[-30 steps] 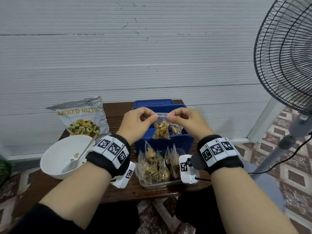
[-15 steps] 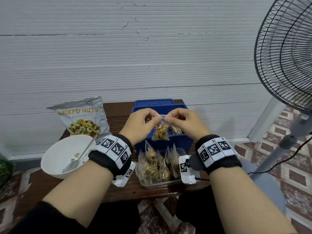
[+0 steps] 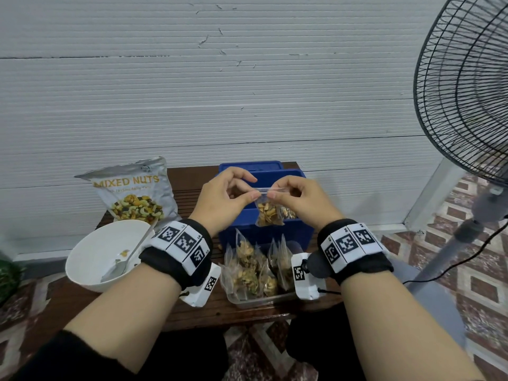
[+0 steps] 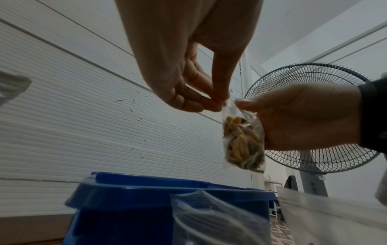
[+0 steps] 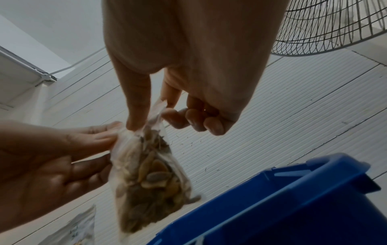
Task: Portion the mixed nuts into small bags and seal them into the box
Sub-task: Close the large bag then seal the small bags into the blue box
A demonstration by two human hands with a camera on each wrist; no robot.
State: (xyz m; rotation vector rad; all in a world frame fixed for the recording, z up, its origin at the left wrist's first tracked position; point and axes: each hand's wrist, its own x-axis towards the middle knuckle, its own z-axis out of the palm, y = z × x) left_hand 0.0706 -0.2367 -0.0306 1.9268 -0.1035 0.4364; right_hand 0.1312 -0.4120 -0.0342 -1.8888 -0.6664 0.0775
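A small clear bag of nuts [image 3: 268,212] [image 4: 243,142] [image 5: 146,179] hangs above the open blue box [image 3: 264,232] [image 4: 167,195] [image 5: 282,199]. My left hand [image 3: 248,192] [image 4: 217,101] pinches the bag's top strip at its left end. My right hand [image 3: 275,194] [image 5: 153,117] pinches the same strip at its right end, thumb against forefinger. Another bag of nuts [image 3: 288,213] lies inside the box. In front of the box a clear tray [image 3: 261,299] holds several filled small bags [image 3: 253,268].
The silver MIXED NUTS pouch [image 3: 134,193] stands at the back left of the wooden table [image 3: 82,301]. A white bowl [image 3: 90,259] with a spoon [image 3: 121,262] and a few nuts sits front left. A standing fan [image 3: 467,105] is at the right, close to my right arm.
Both hands have drawn closer together along the bag's top strip, and the bag has risen slightly over the box.
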